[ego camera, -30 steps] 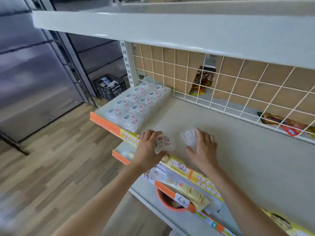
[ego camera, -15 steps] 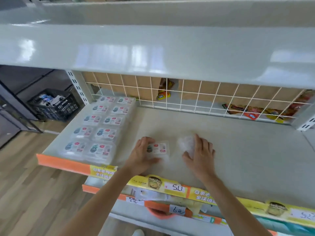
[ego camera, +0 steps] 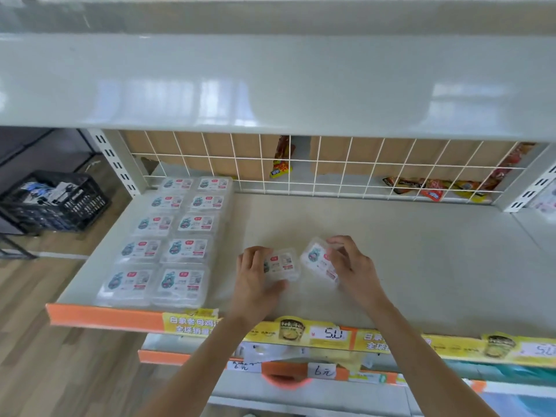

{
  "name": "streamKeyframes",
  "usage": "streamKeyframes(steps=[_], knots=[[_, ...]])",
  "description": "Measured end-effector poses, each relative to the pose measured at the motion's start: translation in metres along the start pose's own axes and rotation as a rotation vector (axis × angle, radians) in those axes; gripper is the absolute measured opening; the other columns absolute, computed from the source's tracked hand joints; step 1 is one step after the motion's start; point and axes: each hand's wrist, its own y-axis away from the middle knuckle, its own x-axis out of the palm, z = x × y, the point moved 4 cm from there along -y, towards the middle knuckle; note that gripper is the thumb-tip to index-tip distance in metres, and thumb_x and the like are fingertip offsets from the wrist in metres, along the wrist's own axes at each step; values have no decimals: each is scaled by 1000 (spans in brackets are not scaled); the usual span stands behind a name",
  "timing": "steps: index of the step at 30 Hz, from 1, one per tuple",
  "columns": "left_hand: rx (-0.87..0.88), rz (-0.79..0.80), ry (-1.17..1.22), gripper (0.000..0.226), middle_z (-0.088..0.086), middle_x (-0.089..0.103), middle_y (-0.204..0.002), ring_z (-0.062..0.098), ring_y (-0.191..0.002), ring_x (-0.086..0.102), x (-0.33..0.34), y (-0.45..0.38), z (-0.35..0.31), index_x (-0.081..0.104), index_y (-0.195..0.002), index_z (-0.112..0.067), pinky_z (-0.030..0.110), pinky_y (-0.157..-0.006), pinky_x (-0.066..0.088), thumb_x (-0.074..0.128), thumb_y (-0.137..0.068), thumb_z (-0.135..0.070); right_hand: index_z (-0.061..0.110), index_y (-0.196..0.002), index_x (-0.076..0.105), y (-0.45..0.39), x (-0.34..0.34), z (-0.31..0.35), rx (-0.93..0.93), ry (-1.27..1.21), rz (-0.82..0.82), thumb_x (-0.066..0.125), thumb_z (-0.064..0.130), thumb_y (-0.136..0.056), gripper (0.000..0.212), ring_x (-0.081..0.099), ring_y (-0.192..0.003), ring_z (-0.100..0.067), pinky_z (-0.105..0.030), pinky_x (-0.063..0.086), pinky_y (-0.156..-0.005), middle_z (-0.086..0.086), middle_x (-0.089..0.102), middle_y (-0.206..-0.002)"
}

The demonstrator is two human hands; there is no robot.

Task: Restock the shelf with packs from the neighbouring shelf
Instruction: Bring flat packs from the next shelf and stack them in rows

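Left pack: a clear, rounded plastic box with a printed label, gripped by the curled fingers of the left hand on the shelf.
Right pack: the same kind, tilted, pinched by the right hand just beside the first.
Stocked packs: two neat columns laid flat at the shelf's left end.
Shelf: smooth pale metal, edged by an orange and yellow price strip.
Back: a white wire grid.
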Motion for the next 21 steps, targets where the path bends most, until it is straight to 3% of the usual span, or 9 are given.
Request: streamKeyframes(steps=[4,7,9,12,15,18,21], knots=[[8,14,4,57,3,47,-118,10,-102,31,1,0,1,51,-117,-10,10,-84,24,76,-66,-10,11,-102,66,2,8,-10,-70,186,-118,54,14,-90,17,49,-91,-29,-38,43,-83,-5,60,-97],[10,25,-4,55,1,48,-120,16,-109,34,0,-1,-1,50,-118,-10,10,-87,24,75,-68,-12,15,-105,66,4,7,-6,-103,237,-131,45,42,-85,40,45,-90,-27,-44,44,-83,-7,56,-100],[30,52,-43,56,0,49,-121,18,-113,33,-2,-2,-3,51,-120,-11,17,-93,28,75,-70,-15,19,-117,59,7,10,-1,-89,351,-51,39,62,-73,65,40,-99,-24,-34,35,-88,-4,49,-109],[100,31,-141,58,-3,51,-121,17,-113,31,-19,-6,-5,52,-122,-14,25,-98,31,77,-70,-21,25,-130,39,13,21,7,-141,570,141,30,65,-59,81,30,-106,-17,-29,27,-88,1,38,-120],[151,-21,-164,57,-2,52,-119,16,-108,31,-54,-13,1,54,-121,-13,15,-90,24,78,-69,-18,24,-128,37,7,31,21,-171,529,191,30,59,-60,77,32,-107,-17,-29,27,-87,4,39,-121],[133,-57,-263,54,6,56,-116,29,-106,41,-101,-26,24,57,-115,-9,23,-90,27,79,-66,-13,21,-121,44,-7,51,50,-264,415,192,59,43,-73,54,37,-106,-19,-29,25,-81,6,45,-122],[43,-71,-384,53,10,56,-120,35,-111,43,-148,-43,60,57,-118,-8,34,-98,31,78,-69,-13,20,-121,46,-16,78,91,-405,356,222,67,32,-78,49,36,-109,-18,-31,25,-81,8,48,-125]])
